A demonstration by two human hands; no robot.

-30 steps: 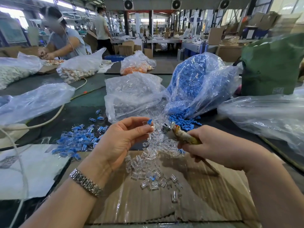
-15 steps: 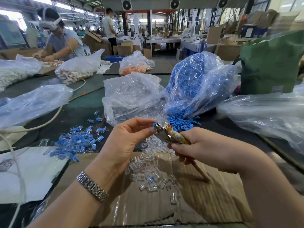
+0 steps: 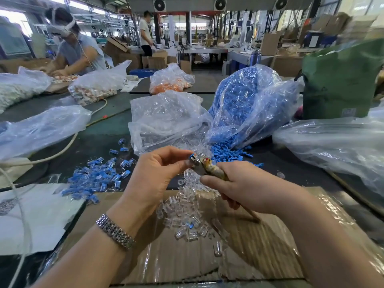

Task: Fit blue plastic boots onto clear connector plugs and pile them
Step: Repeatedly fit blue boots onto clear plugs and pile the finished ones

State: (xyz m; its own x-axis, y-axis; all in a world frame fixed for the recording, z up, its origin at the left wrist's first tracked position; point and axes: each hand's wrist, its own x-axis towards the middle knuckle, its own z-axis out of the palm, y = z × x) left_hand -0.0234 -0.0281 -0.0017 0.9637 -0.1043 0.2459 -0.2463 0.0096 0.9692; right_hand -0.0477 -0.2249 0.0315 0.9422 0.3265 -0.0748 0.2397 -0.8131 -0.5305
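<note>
My left hand [image 3: 158, 175] pinches a clear connector plug with a blue boot [image 3: 192, 158] at its fingertips. My right hand [image 3: 247, 186] grips a stick-like tool [image 3: 209, 169] whose metal tip touches that plug. Below the hands loose clear plugs [image 3: 187, 210] lie scattered on a sheet of cardboard [image 3: 259, 256]. A pile of plugs fitted with blue boots [image 3: 99, 177] lies to the left. Loose blue boots [image 3: 228, 151] spill from a big bag of blue boots [image 3: 249, 104].
A bag of clear plugs [image 3: 166, 119] sits behind the hands. Other plastic bags [image 3: 336, 142] lie right and left [image 3: 37, 129]. A green sack [image 3: 340, 80] stands back right. A white cable [image 3: 62, 148] crosses the left side. A person [image 3: 72, 50] works at far left.
Both hands came together and rose slightly; the tool's tip moved left onto the plug that my left hand holds.
</note>
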